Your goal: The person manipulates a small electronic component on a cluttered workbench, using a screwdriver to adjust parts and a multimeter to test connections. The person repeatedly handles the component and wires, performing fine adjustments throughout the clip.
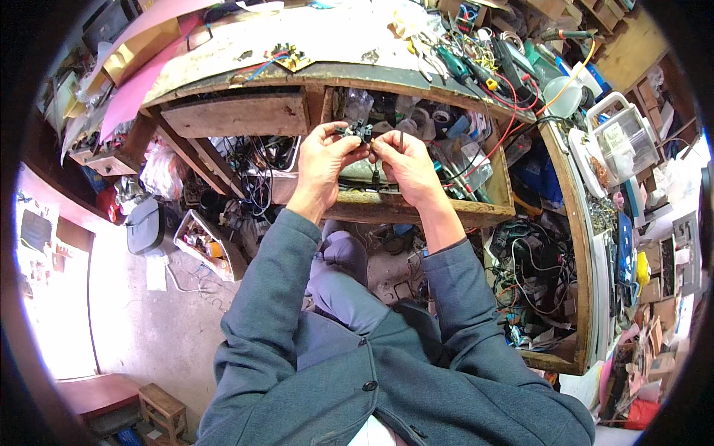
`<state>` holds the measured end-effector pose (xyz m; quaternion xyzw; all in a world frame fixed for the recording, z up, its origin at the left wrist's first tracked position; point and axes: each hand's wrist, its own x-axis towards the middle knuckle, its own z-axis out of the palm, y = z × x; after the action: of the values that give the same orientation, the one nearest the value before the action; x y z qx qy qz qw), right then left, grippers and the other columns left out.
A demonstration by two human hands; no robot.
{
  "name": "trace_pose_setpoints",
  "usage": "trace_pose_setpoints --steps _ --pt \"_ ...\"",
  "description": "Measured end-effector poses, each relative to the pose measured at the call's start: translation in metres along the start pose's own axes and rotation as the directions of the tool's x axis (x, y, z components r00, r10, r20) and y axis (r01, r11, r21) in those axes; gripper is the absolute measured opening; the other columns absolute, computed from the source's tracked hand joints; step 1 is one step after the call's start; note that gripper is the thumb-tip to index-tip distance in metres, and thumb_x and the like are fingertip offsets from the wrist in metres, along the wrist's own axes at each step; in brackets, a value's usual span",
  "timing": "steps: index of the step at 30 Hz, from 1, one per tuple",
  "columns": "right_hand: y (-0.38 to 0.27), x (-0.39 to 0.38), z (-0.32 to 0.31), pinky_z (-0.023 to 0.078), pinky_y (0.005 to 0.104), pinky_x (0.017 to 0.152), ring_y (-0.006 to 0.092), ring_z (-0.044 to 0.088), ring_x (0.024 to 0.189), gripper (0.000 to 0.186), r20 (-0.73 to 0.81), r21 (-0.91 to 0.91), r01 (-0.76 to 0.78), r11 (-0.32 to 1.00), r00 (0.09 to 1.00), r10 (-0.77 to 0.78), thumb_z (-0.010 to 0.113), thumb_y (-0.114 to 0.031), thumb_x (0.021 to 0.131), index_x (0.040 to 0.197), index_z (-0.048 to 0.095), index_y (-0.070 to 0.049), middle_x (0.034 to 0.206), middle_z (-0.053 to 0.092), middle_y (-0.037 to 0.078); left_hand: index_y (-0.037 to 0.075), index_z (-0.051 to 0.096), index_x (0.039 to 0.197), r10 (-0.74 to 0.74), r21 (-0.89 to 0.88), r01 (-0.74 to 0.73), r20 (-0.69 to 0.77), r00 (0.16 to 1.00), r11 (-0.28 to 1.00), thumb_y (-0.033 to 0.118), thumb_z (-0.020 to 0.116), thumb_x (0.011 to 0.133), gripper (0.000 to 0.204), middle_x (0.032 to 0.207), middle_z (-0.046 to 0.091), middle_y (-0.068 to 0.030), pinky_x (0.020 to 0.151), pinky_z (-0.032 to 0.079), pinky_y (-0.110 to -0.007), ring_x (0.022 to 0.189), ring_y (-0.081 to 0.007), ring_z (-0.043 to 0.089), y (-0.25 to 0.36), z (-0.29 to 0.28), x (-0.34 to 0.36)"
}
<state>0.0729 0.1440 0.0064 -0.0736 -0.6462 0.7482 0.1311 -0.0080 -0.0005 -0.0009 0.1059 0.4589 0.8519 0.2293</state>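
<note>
Black small part sits pinched between left hand and right hand over the open drawer; keeping both grips firm and close seems wise.

Head view, single: fisheye, worn on the head, facing steeply down over grey-sleeved forearms; hands near and central, cluttered surface far, floor near left, edges bowed.

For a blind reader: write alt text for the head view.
Seen from above, a seated person's left hand and right hand pinch a small dark part between their fingers over an open wooden drawer full of wires and clutter. A messy workbench with tools curves around them.
</note>
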Motion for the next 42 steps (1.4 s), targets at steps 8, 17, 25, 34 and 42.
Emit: trace_pose_setpoints --steps 8,17,25,34,42 --pt "0.0 0.0 -0.003 0.032 0.0197 0.047 0.0023 0.043 0.053 0.01 0.02 0.079 -0.066 0.995 0.998 0.065 0.063 -0.015 0.096 0.092 0.064 -0.006 0.074 0.065 -0.001 -0.003 0.049 0.113 -0.017 0.038 0.016 0.03 0.999 0.999 -0.002 0.066 0.086 0.032 0.096 0.065 -0.0145 0.074 0.061 -0.035 0.079 -0.0256 0.07 -0.003 -0.004 0.004" --pt "0.0 0.001 -0.005 0.028 0.0198 0.046 0.0018 0.041 0.053 0.015 0.063 0.074 -0.146 0.986 0.988 0.142 0.065 -0.022 0.096 0.089 0.064 -0.009 0.071 0.06 -0.005 -0.002 0.049 0.113 -0.013 0.087 0.008 0.058 0.998 0.996 0.0 0.068 0.085 0.034 0.098 0.065 -0.0124 0.074 0.059 -0.034 0.082 -0.0224 0.069 -0.004 -0.006 0.003" --pt "0.0 0.001 -0.005 0.031 0.0201 0.048 0.0024 0.043 0.055 0.016 0.038 -0.006 -0.144 0.99 0.989 0.144 0.066 -0.021 0.095 0.088 0.064 -0.008 0.072 0.06 -0.004 0.001 0.05 0.114 0.018 0.11 -0.026 0.079 0.997 0.994 0.001 0.067 0.086 0.032 0.097 0.065 -0.0096 0.072 0.059 -0.032 0.084 -0.0183 0.067 -0.002 -0.003 -0.001" --pt "-0.002 -0.014 0.015 0.044 0.0208 0.056 0.0026 0.054 0.061 0.006 -0.198 -0.377 0.354 0.856 0.872 -0.448 0.068 -0.004 0.09 0.087 0.064 0.0 0.071 0.063 -0.003 0.001 0.065 0.108 0.061 0.171 -0.076 0.09 0.994 0.982 -0.002 0.057 0.089 0.021 0.094 0.066 -0.0065 0.067 0.058 -0.029 0.08 -0.0148 0.066 -0.004 -0.005 -0.001" --pt "0.0 -0.019 0.017 0.041 0.0202 0.05 0.0009 0.051 0.057 0.008 -0.175 -0.44 0.429 0.789 0.82 -0.544 0.071 -0.002 0.085 0.083 0.064 -0.001 0.066 0.06 -0.003 0.0 0.072 0.096 0.012 0.228 -0.069 0.243 0.97 0.971 0.007 0.067 0.087 0.012 0.091 0.071 -0.006 0.071 0.054 -0.026 0.078 -0.0123 0.065 0.001 -0.004 -0.008"
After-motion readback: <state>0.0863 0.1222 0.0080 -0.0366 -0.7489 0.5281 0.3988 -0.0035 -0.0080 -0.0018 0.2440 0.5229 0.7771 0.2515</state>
